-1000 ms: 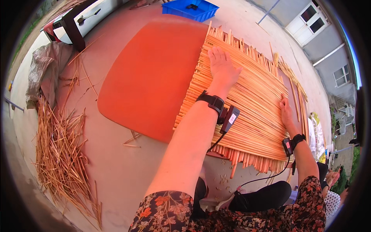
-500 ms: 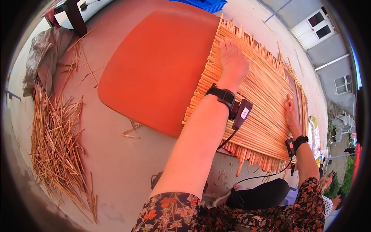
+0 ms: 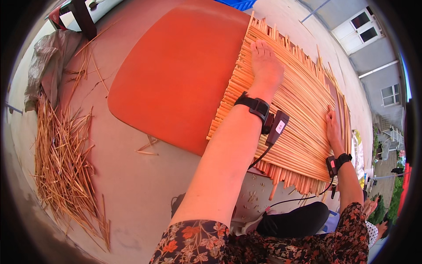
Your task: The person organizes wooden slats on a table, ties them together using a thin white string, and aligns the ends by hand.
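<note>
Here, your left hand (image 3: 267, 68) lies flat, unclenched, on the stalk layer (image 3: 299, 116), your right hand (image 3: 334, 126), grip unclear, at its right edge, and uneven pressure could skew it.

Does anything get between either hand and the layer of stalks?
Nothing visible does. The left hand lies on top of the stalks, and the right hand is at their right edge, with no object between.
</note>
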`<control>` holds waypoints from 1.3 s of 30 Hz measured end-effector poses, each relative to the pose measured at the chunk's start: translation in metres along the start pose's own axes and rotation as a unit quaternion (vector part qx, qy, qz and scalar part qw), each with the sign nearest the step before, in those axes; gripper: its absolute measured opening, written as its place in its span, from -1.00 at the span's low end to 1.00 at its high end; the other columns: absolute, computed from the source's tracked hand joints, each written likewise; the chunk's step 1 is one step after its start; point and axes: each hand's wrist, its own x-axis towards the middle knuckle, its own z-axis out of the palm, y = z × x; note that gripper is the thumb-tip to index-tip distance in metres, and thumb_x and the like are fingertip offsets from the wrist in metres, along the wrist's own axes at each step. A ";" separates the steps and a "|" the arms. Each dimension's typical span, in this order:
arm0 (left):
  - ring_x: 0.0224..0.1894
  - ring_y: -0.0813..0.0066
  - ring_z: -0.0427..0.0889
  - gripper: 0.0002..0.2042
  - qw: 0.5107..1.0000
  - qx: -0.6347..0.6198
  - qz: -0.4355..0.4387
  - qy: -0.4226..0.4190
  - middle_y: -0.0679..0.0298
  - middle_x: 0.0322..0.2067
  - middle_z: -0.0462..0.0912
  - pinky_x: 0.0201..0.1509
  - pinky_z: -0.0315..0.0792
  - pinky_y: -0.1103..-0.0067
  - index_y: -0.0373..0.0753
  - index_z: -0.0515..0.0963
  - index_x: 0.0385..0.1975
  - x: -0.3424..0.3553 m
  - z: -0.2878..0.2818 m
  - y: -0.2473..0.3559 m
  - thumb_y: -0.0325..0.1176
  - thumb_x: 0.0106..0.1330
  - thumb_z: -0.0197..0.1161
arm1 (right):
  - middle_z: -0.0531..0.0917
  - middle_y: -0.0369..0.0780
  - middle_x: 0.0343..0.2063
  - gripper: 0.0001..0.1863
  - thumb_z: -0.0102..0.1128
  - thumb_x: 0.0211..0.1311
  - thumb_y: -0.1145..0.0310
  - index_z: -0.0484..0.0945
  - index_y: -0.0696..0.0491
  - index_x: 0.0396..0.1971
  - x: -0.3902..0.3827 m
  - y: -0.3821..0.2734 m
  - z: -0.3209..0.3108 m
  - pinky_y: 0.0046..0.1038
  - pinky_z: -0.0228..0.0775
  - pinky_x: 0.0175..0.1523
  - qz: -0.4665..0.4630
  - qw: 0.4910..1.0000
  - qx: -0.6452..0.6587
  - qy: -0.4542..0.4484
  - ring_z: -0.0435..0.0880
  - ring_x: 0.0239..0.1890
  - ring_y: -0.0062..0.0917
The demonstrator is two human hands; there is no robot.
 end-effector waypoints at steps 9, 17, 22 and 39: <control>0.55 0.18 -0.21 -0.21 0.998 0.056 0.011 0.006 0.04 0.49 -0.05 0.56 -0.39 0.27 -0.37 0.00 0.45 0.013 0.003 0.022 0.19 0.44 -0.23 | 0.34 0.00 0.33 -0.87 -0.08 0.47 0.32 0.28 0.06 -0.22 0.010 0.019 -0.021 -0.25 0.34 0.05 -0.008 1.000 -0.004 0.024 0.53 -0.01 -0.01; 0.52 0.13 -0.08 -0.22 0.997 0.062 0.023 0.044 -0.02 0.44 0.07 0.54 -0.30 0.25 -0.39 0.13 0.39 0.018 0.001 0.046 0.19 0.42 -0.12 | 0.33 0.04 0.32 -0.90 -0.07 0.45 0.37 0.30 0.07 -0.23 0.011 0.025 -0.040 -0.26 0.33 0.11 0.007 1.000 0.012 0.018 0.47 0.16 -0.02; 0.51 0.10 -0.06 -0.22 0.995 0.074 0.042 0.053 -0.05 0.44 0.08 0.54 -0.28 0.23 -0.41 0.14 0.39 0.023 0.001 0.062 0.18 0.41 -0.12 | 0.31 0.06 0.33 -0.89 -0.05 0.43 0.37 0.30 0.08 -0.24 0.013 0.027 -0.060 -0.26 0.29 0.19 0.030 0.999 0.035 0.015 0.38 0.26 -0.02; 0.53 0.08 -0.14 -0.23 0.993 0.113 0.031 0.020 -0.02 0.47 -0.03 0.53 -0.27 0.13 -0.30 0.07 0.44 0.044 -0.011 0.145 0.24 0.45 -0.27 | 0.49 0.01 -0.24 -0.86 -0.04 0.37 0.44 0.30 0.19 -0.21 0.011 0.078 -0.104 -0.17 0.23 0.28 -0.042 0.997 0.026 0.057 0.43 0.09 -0.02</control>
